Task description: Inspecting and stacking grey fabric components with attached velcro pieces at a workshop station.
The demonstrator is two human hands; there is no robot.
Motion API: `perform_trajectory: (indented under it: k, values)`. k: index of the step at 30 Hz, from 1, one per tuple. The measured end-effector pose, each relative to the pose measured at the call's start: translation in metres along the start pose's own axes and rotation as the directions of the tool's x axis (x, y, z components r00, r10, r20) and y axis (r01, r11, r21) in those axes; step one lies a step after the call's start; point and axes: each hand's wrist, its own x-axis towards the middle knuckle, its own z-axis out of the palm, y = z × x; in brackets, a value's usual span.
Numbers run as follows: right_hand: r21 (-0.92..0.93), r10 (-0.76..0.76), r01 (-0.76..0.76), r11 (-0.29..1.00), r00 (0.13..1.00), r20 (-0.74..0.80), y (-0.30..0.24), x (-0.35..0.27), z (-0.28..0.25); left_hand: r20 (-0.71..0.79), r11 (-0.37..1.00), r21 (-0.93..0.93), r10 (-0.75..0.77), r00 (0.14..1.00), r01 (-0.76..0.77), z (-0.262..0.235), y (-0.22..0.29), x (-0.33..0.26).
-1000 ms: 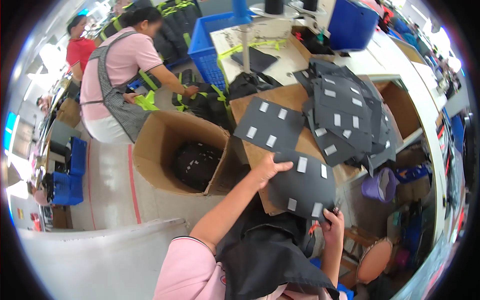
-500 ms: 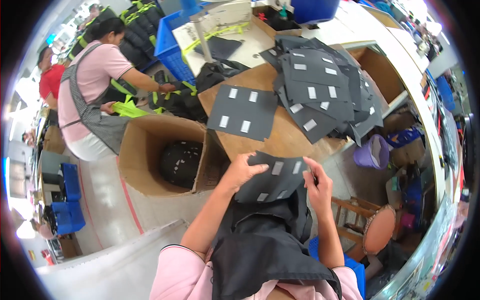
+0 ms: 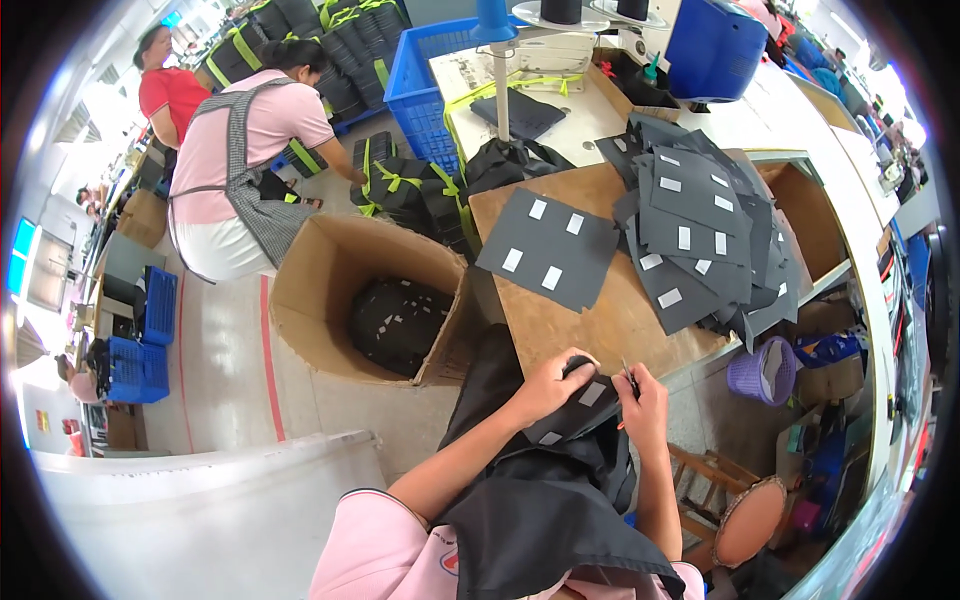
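Observation:
My left hand (image 3: 553,386) grips the edge of a black fabric panel (image 3: 580,409), which is bent over above my lap. White rectangles show on the panel. My right hand (image 3: 643,402), at the panel's right edge, is closed around small snips (image 3: 631,382) with a pointed metal tip; most of the tool is hidden by the fingers. Just beyond my hands, a single flat black panel (image 3: 549,247) with white rectangles lies on the brown board (image 3: 545,330). To its right rises an untidy pile of similar panels (image 3: 700,225).
An open cardboard box (image 3: 300,305) with black pieces inside stands left of the board. Beyond it, a co-worker (image 3: 245,150) bends over black bundles with yellow-green straps (image 3: 405,195). A purple basket (image 3: 760,372) and a round stool (image 3: 750,520) are at right.
The panel, spread between both hands before, is now bent over in my left hand. My view has shifted left, and the co-worker's near hand has left the yellow-green straps.

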Motion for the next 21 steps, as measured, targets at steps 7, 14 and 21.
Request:
perform_trajectory:
  k: [7,14,21]
  values:
    - [0.03,-0.03,0.031,0.999,0.999,-0.031,-0.001,-0.002,0.009,0.072,0.997,-0.073,-0.016,0.997,0.022,0.004,0.003,-0.006]
    - [0.129,0.021,-0.021,0.991,1.0,0.003,-0.004,-0.005,0.007,0.039,0.998,-0.002,0.056,0.998,-0.056,0.006,0.001,-0.006]
    - [0.347,0.104,-0.082,0.934,0.994,-0.043,-0.007,-0.008,0.009,0.166,0.999,-0.051,0.023,0.986,-0.015,-0.002,0.012,-0.01]
